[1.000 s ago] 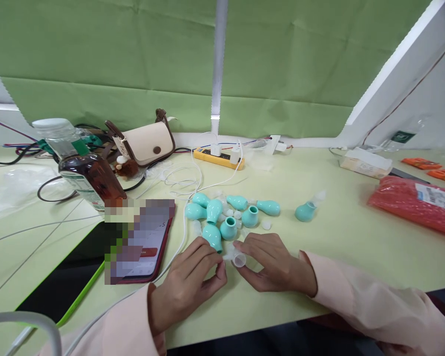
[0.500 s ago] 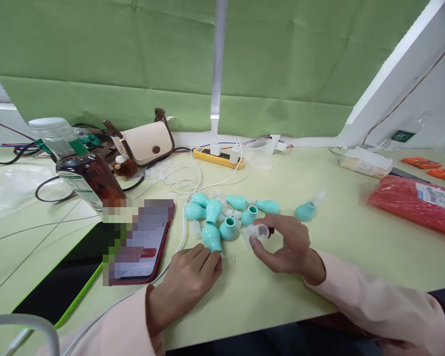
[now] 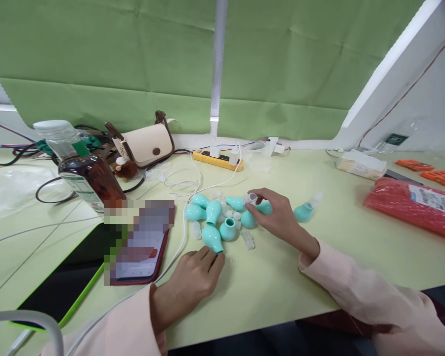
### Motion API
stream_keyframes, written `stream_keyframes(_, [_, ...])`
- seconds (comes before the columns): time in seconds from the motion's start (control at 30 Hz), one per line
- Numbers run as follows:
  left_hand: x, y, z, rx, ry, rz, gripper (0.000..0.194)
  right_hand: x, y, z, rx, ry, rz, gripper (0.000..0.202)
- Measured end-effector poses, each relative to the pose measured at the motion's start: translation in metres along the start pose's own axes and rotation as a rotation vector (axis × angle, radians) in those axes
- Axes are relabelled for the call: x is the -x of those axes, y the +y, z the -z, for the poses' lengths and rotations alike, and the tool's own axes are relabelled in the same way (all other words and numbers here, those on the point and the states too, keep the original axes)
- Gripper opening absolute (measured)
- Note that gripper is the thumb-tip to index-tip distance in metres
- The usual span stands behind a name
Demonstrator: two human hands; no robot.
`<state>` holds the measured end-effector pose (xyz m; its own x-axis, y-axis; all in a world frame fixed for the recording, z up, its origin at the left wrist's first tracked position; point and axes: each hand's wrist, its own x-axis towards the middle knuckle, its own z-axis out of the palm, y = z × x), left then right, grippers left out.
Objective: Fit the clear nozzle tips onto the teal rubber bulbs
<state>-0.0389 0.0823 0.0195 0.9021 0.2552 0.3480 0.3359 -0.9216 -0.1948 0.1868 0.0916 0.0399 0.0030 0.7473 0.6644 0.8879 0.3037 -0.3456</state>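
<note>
My right hand [image 3: 276, 213] pinches a short clear plastic tube [image 3: 249, 199] between thumb and fingertips, its round opening showing, over the pile of glossy turquoise rubber bulbs. My left hand [image 3: 195, 277] rests on the table with fingers curled in, at the neck of the nearest bulb [image 3: 211, 238]; whatever is in those fingers, if anything, is hidden. Beside that bulb another bulb [image 3: 229, 229] stands with its dark mouth up. A loose clear plastic piece [image 3: 247, 239] lies between my hands. To the right lies a bulb [image 3: 303, 211] with a clear tip fitted.
At left are a bottle of dark liquid [image 3: 92, 178], a green-edged phone [image 3: 63, 272] and a red-cased phone [image 3: 144, 247]. Behind the bulbs lie a yellow power strip [image 3: 203, 159], white cables and a cream handbag [image 3: 146, 143]. A red plastic package [image 3: 400, 205] lies far right.
My right hand has moved away from me and slightly left with the clear tube, uncovering the loose clear piece on the table. My left hand has barely shifted.
</note>
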Motion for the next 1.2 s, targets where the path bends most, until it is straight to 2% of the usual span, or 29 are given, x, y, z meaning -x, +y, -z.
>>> stream_keyframes(0.17, [0.002, 0.007, -0.003, 0.167, 0.124, 0.004, 0.016, -0.013, 0.013, 0.008, 0.021, 0.022, -0.164, 0.014])
stream_keyframes(0.37, [-0.001, 0.008, -0.004, 0.249, -0.12, -0.108, 0.021, -0.018, 0.036, -0.002, 0.17, -0.168, -0.3, 0.014])
stream_keyframes(0.47, [-0.004, 0.006, -0.002, 0.204, -0.164, -0.067, 0.02, -0.017, 0.044, -0.008, 0.189, -0.196, -0.317, 0.016])
stream_keyframes(0.6, [-0.003, 0.005, -0.001, 0.183, -0.16, -0.016, 0.021, -0.017, 0.051, -0.012, 0.213, -0.225, -0.345, 0.019])
stream_keyframes(0.73, [0.0, 0.007, 0.0, 0.275, -0.106, -0.037, 0.018, -0.017, 0.055, -0.014, 0.234, -0.27, -0.35, 0.02])
stream_keyframes(0.87, [0.001, 0.01, 0.002, 0.328, -0.019, -0.14, 0.017, -0.018, 0.053, -0.009, 0.263, -0.319, -0.321, 0.019])
stream_keyframes(0.97, [-0.001, 0.011, 0.002, 0.32, -0.057, -0.165, 0.015, -0.018, 0.049, 0.0, 0.29, -0.37, -0.267, 0.02])
stream_keyframes(1.1, [-0.003, 0.01, 0.001, 0.28, -0.134, -0.113, 0.016, -0.014, 0.047, 0.01, 0.344, -0.423, -0.195, 0.023])
stream_keyframes(1.2, [-0.004, 0.009, -0.001, 0.266, -0.139, -0.077, 0.017, -0.011, 0.049, 0.01, 0.373, -0.454, -0.158, 0.02])
